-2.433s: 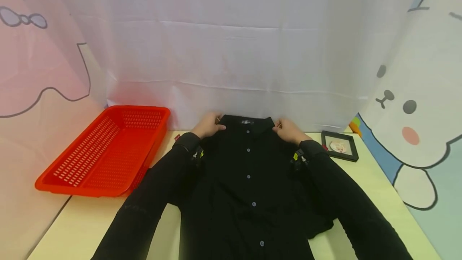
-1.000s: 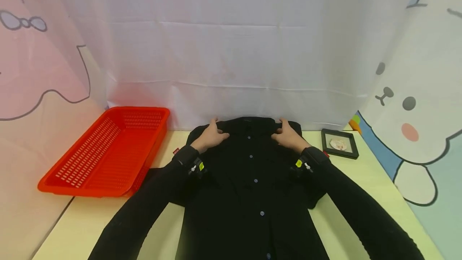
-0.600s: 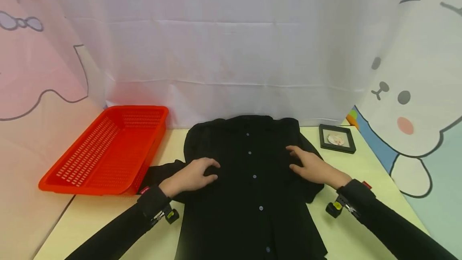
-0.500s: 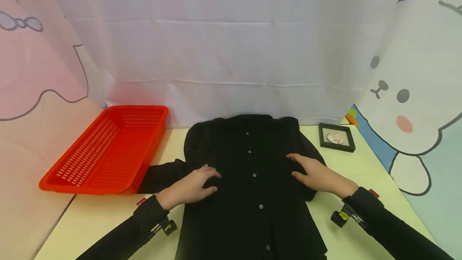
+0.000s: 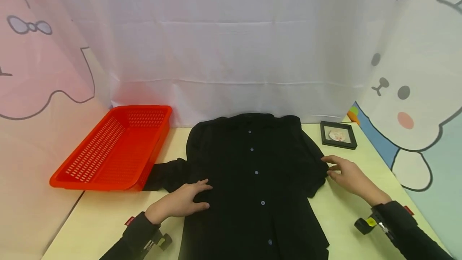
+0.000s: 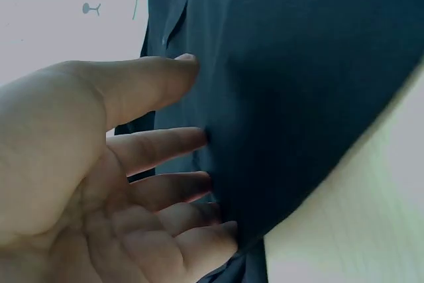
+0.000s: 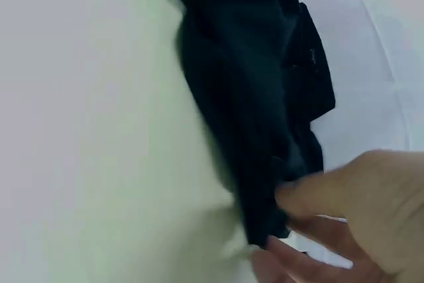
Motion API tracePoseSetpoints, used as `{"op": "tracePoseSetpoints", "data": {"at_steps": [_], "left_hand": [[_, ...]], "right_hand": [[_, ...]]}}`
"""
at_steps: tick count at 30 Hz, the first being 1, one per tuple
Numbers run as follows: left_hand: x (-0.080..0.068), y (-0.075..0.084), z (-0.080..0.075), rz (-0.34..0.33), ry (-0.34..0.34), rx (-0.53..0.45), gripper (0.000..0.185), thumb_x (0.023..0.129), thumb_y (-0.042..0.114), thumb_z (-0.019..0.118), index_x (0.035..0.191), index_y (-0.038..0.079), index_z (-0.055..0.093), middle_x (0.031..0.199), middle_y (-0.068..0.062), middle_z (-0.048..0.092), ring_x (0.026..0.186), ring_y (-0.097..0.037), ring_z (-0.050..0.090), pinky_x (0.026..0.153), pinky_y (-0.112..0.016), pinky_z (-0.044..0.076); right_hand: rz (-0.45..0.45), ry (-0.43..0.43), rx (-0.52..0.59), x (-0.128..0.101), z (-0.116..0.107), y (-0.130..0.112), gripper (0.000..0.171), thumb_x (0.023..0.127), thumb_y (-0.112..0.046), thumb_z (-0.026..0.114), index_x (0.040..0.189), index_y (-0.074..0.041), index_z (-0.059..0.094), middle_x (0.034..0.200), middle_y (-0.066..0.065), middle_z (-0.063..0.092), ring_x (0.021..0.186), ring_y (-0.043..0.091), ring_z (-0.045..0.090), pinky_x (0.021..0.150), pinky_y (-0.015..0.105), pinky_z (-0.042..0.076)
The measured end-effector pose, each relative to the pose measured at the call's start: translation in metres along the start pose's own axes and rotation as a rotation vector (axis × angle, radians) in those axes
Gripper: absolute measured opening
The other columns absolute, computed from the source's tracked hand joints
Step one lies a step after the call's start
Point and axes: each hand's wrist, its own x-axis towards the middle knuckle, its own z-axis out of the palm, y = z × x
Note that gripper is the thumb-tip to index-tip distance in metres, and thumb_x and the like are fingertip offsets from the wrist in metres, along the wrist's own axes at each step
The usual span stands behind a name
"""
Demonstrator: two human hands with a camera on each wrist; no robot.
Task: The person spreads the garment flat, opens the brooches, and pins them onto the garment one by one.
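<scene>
A black button-up shirt [image 5: 231, 163] lies face up on the table, its collar toward the back wall and a row of buttons down the front. My left hand [image 5: 180, 200] is over the shirt's left side with fingers spread; in the left wrist view its fingertips [image 6: 199, 183] are right at the dark cloth. At the shirt's right sleeve [image 5: 312, 171], my right hand [image 5: 351, 177] has its loosely bent fingertips at the cuff edge. The right wrist view shows the thumb overlapping the sleeve [image 7: 245, 97], with blurred fingers beside its end.
A red plastic basket [image 5: 164, 147] stands at the left back, with the shirt's left sleeve [image 5: 166, 173] reaching its near side. A small black picture frame [image 5: 326, 141] lies at the right back of the pale table [image 5: 104, 220]. A white cloth wall [image 5: 231, 51] rises behind.
Both hands have left the collar, which now lies folded down, and come toward the front. My right hand has moved out to the right sleeve, my left down the shirt's left side.
</scene>
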Motion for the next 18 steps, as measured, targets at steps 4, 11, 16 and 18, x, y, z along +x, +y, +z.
{"op": "tracePoseSetpoints", "data": {"at_steps": [4,11,16,18], "left_hand": [[0.002,0.002,0.001,0.002,-0.006,0.002,0.053,0.090,0.031,0.068,0.134,0.005,0.055,0.149,-0.023,0.038,0.137,-0.041,0.038,0.107,-0.054,0.037],[0.000,0.008,0.004,-0.043,-0.006,0.003,0.054,0.089,0.029,0.068,0.136,0.006,0.054,0.151,-0.023,0.035,0.134,-0.048,0.038,0.105,-0.057,0.037],[-0.001,0.008,0.005,-0.050,0.006,0.009,0.053,0.089,0.028,0.069,0.136,0.008,0.054,0.151,-0.022,0.035,0.134,-0.049,0.038,0.105,-0.058,0.037],[0.000,0.008,0.006,-0.050,0.007,0.010,0.054,0.089,0.029,0.069,0.136,0.008,0.054,0.152,-0.022,0.035,0.135,-0.048,0.036,0.105,-0.058,0.037]], "right_hand": [[0.094,-0.022,0.009,-0.001,0.008,0.007,0.054,0.084,-0.011,0.071,0.128,0.011,0.048,0.122,0.034,0.056,0.086,0.034,0.067,0.063,0.034,0.052],[0.220,0.003,0.116,0.000,0.005,0.007,0.031,0.093,-0.014,0.060,0.111,0.011,0.060,0.098,0.021,0.067,0.082,0.019,0.063,0.065,0.033,0.052],[0.231,-0.036,0.634,0.004,-0.014,-0.003,0.041,0.103,-0.025,0.046,0.123,0.012,0.045,0.112,0.008,0.062,0.094,0.003,0.062,0.083,0.023,0.054],[0.184,-0.062,0.793,0.008,-0.023,-0.011,0.042,0.103,-0.027,0.046,0.125,0.009,0.041,0.112,0.002,0.063,0.097,0.005,0.065,0.086,0.024,0.054]]}}
